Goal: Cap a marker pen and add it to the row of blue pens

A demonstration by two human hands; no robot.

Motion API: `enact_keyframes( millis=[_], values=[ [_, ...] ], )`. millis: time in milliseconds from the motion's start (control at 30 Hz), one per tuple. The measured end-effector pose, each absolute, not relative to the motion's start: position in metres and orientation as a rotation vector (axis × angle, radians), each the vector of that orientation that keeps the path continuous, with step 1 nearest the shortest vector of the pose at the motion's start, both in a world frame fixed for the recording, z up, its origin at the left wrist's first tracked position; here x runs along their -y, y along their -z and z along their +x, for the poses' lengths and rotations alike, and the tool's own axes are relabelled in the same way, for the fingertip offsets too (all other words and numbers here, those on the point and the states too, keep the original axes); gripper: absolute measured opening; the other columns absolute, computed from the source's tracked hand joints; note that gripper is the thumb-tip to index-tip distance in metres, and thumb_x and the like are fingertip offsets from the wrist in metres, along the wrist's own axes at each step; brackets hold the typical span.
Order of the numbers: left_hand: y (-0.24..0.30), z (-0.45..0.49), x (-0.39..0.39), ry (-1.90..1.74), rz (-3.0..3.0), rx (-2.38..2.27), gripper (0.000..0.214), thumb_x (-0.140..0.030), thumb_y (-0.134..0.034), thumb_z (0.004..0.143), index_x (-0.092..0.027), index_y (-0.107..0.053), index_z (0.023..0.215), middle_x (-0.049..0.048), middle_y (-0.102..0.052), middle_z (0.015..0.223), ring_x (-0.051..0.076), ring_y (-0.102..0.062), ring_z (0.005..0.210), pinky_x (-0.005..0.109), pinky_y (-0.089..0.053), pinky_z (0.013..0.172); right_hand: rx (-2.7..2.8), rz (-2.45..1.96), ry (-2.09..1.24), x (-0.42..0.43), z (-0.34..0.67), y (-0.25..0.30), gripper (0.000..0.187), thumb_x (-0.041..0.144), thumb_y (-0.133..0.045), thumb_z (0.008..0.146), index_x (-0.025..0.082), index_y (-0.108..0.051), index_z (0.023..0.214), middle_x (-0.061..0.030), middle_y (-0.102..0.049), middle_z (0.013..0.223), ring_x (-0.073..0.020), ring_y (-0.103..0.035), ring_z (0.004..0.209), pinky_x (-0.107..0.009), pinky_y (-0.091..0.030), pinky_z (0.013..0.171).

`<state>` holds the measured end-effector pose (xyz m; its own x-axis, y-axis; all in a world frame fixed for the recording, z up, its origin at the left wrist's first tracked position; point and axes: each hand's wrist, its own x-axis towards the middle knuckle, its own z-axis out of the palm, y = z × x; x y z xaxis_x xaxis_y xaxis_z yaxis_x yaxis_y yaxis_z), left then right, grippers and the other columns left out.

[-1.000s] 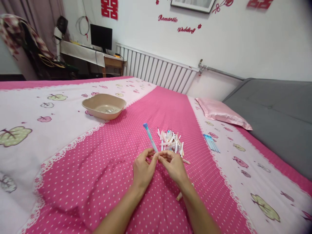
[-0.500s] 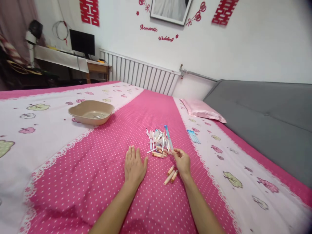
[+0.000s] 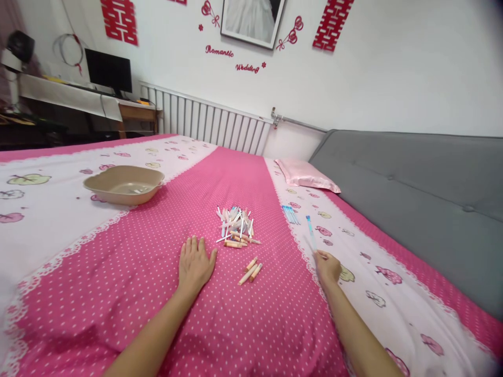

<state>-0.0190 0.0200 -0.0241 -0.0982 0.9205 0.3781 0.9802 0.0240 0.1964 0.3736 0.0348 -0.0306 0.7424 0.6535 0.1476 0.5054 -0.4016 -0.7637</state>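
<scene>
The right hand (image 3: 327,267) pinches a thin, clear plastic pen (image 3: 310,233) with a blue cap. The left hand (image 3: 194,264) lies flat and open on the dotted pink bedspread (image 3: 255,324), beside a pile of slim plastic pen parts (image 3: 234,226).

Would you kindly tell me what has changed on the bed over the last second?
The left hand let go of the blue-capped pen and now lies flat on the bedspread. The right hand carried the pen rightward, toward the blue pens. The pile of pen parts and the beige bowl stayed put.
</scene>
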Motion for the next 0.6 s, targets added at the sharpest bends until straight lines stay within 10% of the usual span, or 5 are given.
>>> enact_keyframes(
  millis=[600],
  values=[
    [0.027,-0.02,-0.029,0.46,-1.948,2.093,0.063,-0.048,-0.029,0.087,-0.003,-0.048,0.127,0.0223,-0.049,0.132,0.031,-0.042,0.124,0.044,-0.028,0.104,0.7,-2.265,-0.131,-0.087,0.398,0.047,0.032,0.043,-0.054,0.076,0.026,-0.073,0.097,-0.0108,-0.07,0.097,-0.0266,-0.063,0.083,-0.03,-0.042,0.061]
  ],
)
